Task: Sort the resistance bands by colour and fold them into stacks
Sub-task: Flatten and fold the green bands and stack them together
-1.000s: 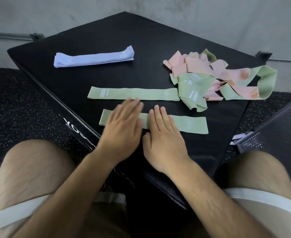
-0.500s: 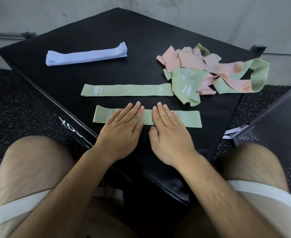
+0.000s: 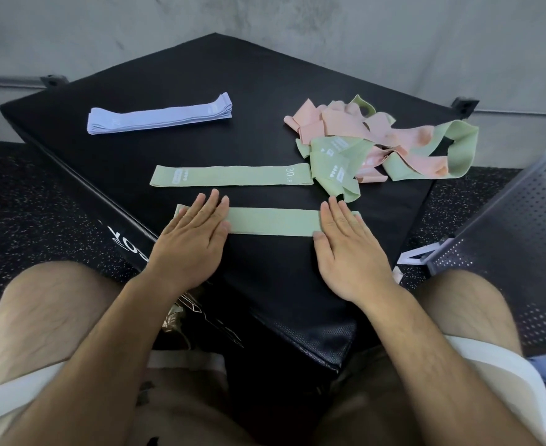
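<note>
A flat green band (image 3: pixel 273 221) lies near the front of the black padded box (image 3: pixel 200 88). My left hand (image 3: pixel 191 241) presses its left end with straight fingers. My right hand (image 3: pixel 345 246) presses its right end, fingers flat too. A second flat green band (image 3: pixel 231 175) lies just behind it. Further back on the left sits a neat stack of lilac bands (image 3: pixel 160 119). At the back right is a tangled heap of pink and green bands (image 3: pixel 384 143).
The box's front corner points toward me between my bare knees. A perforated grey metal panel (image 3: pixel 516 220) stands close on the right. Speckled black rubber floor (image 3: pixel 23 204) surrounds the box, with a grey wall behind.
My hands have slid apart along the near green band, from its middle out to its two ends. The other bands have not moved.
</note>
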